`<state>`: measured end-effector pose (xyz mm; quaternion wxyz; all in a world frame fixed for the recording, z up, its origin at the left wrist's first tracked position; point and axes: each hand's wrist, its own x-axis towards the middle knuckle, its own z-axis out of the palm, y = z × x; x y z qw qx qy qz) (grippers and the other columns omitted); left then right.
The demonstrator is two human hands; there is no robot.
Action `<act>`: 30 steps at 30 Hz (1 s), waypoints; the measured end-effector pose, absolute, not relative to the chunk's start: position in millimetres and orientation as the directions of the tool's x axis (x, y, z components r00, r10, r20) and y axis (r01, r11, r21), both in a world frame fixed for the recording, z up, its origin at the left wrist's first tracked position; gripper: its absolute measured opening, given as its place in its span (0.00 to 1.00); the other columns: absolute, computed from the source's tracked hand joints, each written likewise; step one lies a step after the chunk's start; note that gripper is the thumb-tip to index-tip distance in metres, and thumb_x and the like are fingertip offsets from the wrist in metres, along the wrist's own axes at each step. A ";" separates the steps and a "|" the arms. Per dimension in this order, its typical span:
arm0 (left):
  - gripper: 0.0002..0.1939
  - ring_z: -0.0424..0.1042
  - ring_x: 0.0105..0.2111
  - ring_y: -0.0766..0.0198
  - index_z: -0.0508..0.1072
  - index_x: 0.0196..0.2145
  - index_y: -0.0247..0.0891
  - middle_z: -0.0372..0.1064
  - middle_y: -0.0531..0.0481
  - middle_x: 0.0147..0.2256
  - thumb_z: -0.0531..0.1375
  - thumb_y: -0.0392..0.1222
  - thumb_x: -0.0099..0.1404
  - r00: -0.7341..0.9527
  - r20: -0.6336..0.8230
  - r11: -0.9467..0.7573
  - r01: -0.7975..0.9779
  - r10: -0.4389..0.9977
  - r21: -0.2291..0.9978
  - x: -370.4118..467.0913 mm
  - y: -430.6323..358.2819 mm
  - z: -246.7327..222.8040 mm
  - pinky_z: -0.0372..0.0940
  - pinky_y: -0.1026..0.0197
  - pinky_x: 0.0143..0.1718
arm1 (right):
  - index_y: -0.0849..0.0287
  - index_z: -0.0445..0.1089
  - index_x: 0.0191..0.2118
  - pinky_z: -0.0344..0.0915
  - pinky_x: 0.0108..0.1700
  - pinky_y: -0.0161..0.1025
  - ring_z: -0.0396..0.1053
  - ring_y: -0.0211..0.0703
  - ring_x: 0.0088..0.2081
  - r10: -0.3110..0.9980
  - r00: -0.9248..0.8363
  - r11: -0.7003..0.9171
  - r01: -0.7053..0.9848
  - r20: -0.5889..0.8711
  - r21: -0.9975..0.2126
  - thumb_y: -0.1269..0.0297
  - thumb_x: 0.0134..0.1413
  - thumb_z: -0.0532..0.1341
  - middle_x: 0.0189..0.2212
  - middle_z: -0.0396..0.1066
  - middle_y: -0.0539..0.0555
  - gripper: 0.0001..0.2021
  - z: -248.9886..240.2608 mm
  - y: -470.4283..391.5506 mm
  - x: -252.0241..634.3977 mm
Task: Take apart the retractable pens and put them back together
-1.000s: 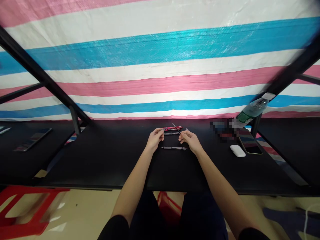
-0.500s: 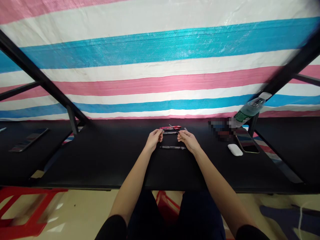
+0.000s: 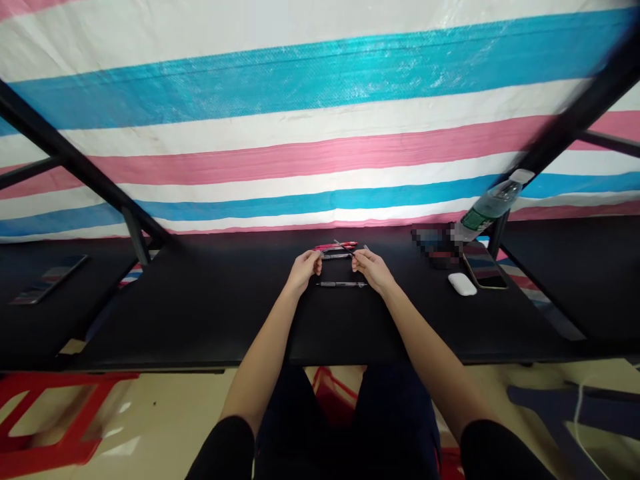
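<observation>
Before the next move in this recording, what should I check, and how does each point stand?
1. Right hand grips the thin dark rod: ok.
2. Left hand is holding something: cannot tell, the fingers hide it.
3. Rod is clear of the red pens: cannot tell, they overlap in view.
4. Nearest pen lies on the table: ok.
5. Table bears only pens: not ok, bottle and phone at right.

Both hands [image 3: 306, 269] [image 3: 371, 267] apart, fingertips pinched, forearms angled inward
</observation>
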<state>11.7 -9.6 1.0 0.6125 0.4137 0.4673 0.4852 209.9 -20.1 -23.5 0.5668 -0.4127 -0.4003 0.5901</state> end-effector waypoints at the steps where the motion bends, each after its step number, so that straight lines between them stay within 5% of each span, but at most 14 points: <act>1: 0.13 0.61 0.18 0.72 0.69 0.27 0.34 0.61 0.54 0.20 0.63 0.46 0.60 0.108 -0.184 0.204 -0.209 0.977 0.957 11.4 -8.8 0.3 0.55 0.67 0.20 | 0.58 0.69 0.27 0.64 0.29 0.36 0.64 0.35 0.25 0.999 -0.009 -0.034 -0.337 -0.033 -0.941 0.49 0.37 0.71 0.22 0.67 0.48 0.18 -23.6 -19.4 209.1; 8: 0.14 0.55 0.16 0.74 0.67 0.26 0.35 0.58 0.56 0.19 0.63 0.48 0.60 0.095 -0.182 0.198 -0.188 0.979 0.962 13.0 -4.7 -5.4 0.47 0.68 0.16 | 0.58 0.69 0.27 0.65 0.30 0.38 0.64 0.36 0.24 0.999 0.005 -0.039 -0.339 -0.043 -0.940 0.50 0.38 0.71 0.22 0.66 0.49 0.18 -30.3 -12.6 207.2; 21: 0.22 0.53 0.15 0.73 0.68 0.24 0.34 0.54 0.57 0.16 0.62 0.57 0.60 0.110 -0.224 0.244 -0.223 0.968 0.944 7.8 -8.8 1.5 0.48 0.66 0.17 | 0.58 0.71 0.28 0.64 0.29 0.37 0.64 0.36 0.25 0.999 0.018 -0.026 -0.363 -0.035 -0.931 0.51 0.36 0.72 0.22 0.67 0.49 0.17 -26.4 -16.2 210.8; 30: 0.15 0.68 0.25 0.70 0.73 0.35 0.32 0.69 0.49 0.29 0.69 0.42 0.52 0.156 -0.178 0.216 -0.270 0.972 0.938 4.0 -11.6 4.5 0.61 0.65 0.27 | 0.59 0.74 0.29 0.65 0.30 0.36 0.65 0.35 0.25 0.999 0.016 -0.033 -0.396 -0.043 -0.917 0.53 0.38 0.73 0.23 0.68 0.49 0.16 -29.9 -16.5 212.2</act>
